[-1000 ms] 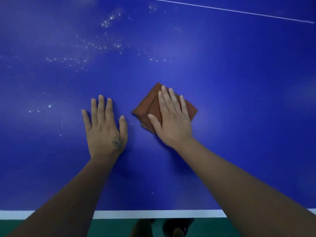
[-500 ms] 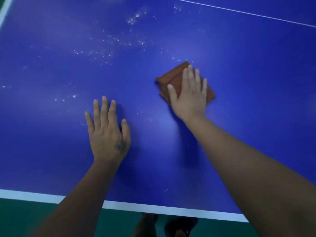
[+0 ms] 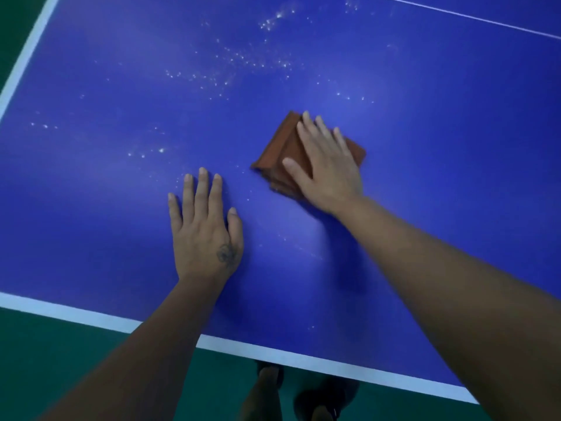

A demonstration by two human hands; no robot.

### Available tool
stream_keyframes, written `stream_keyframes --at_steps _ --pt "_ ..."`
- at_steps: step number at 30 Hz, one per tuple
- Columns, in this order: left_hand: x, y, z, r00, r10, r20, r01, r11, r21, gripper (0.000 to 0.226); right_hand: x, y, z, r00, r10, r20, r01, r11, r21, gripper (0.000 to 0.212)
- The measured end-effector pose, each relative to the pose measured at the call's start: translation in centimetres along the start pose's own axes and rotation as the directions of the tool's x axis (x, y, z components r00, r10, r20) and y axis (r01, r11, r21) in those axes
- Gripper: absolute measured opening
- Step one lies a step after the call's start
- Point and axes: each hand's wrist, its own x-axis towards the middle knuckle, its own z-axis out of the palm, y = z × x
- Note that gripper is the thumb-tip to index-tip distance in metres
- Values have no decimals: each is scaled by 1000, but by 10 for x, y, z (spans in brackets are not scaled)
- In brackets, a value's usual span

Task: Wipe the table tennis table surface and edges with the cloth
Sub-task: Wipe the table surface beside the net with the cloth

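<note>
A folded brown cloth [image 3: 280,150] lies on the blue table tennis table [image 3: 121,208], right of the middle. My right hand [image 3: 326,167] presses flat on top of the cloth, fingers stretched out, covering its right half. My left hand [image 3: 206,229] rests palm down on the bare table surface to the left of the cloth, fingers spread, holding nothing. White specks of dust [image 3: 243,60] are scattered over the surface beyond and to the left of both hands.
A white edge line [image 3: 273,357] runs along the table's near side and another white edge line [image 3: 25,59] along its left side. A thin white centre line [image 3: 467,16] crosses the far right. Green floor [image 3: 76,354] and my feet [image 3: 267,387] show below the near edge.
My right hand pushed the cloth away from me, then drew it back toward me and slightly left. The view shifted, showing the table's left corner. My left hand stayed planted.
</note>
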Motion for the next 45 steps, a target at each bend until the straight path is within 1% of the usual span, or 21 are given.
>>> stream_keyframes --at_steps 3,5,7,12,15,17,19,21,24,27,30,33,36,37,39,40,41,42,43,45 --pt "0 1 -1 1000 3 3 -3 1000 9 63 27 1 1 999 -28 16 29 995 -96 81" --pt "-1 1 -1 1000 5 -6 -5 1000 1 62 19 -3 3 995 -101 19 102 985 -137 83" --pt "-1 0 0 1000 4 -17 -4 1000 -7 61 -6 -8 5 979 -201 20 202 969 -141 83" --pt "-3 0 -2 1000 3 -25 -5 997 -80 60 -120 -25 15 912 -407 49 409 911 -43 84" --pt "-5 3 -7 999 17 -42 -22 991 -130 57 -179 -30 18 877 -465 120 467 884 16 88" --pt "-10 8 -10 996 73 -55 -81 985 -153 53 -188 -26 18 864 -482 144 480 876 53 88" --pt "-15 16 -13 986 161 -51 -168 969 -181 51 -172 -16 15 884 -447 137 441 895 74 83" --pt "-21 21 -16 976 215 -28 -216 954 -206 51 -143 -1 9 938 -335 93 332 942 42 75" --pt "-31 24 -17 980 200 9 -193 959 -206 51 -114 15 1 983 -177 47 179 982 -53 72" --pt "-36 22 -16 982 188 24 -180 964 -196 52 -126 5 8 993 -120 5 120 988 -96 73" --pt "-41 22 -16 984 174 40 -164 968 -190 52 -176 -18 18 988 -154 3 153 985 -74 75" --pt "-46 23 -17 985 157 67 -143 974 -177 53 -235 -39 26 968 -249 29 249 968 3 76" --pt "-48 29 -17 984 163 74 -146 971 -191 55 -272 -43 26 938 -336 83 334 942 38 80" --pt "-48 32 -17 982 171 77 -153 968 -197 55 -277 -40 25 919 -378 113 376 926 45 82" --pt "-45 40 -17 977 196 83 -176 963 -206 54 -280 -26 19 856 -486 177 479 874 83 83" --pt "-43 45 -16 974 208 86 -187 960 -210 53 -278 -18 16 826 -528 197 518 849 104 82" --pt "-40 51 -16 972 219 87 -196 956 -217 53 -273 -8 13 811 -546 208 535 837 112 81" --pt "-37 57 -15 970 228 83 -204 952 -227 52 -267 3 9 821 -533 206 524 846 103 81" --pt "-32 64 -14 968 238 75 -214 947 -238 51 -260 15 6 853 -487 187 482 873 79 80" --pt "-21 80 -10 963 264 62 -239 935 -260 49 -240 41 -2 942 -321 98 321 947 12 78"
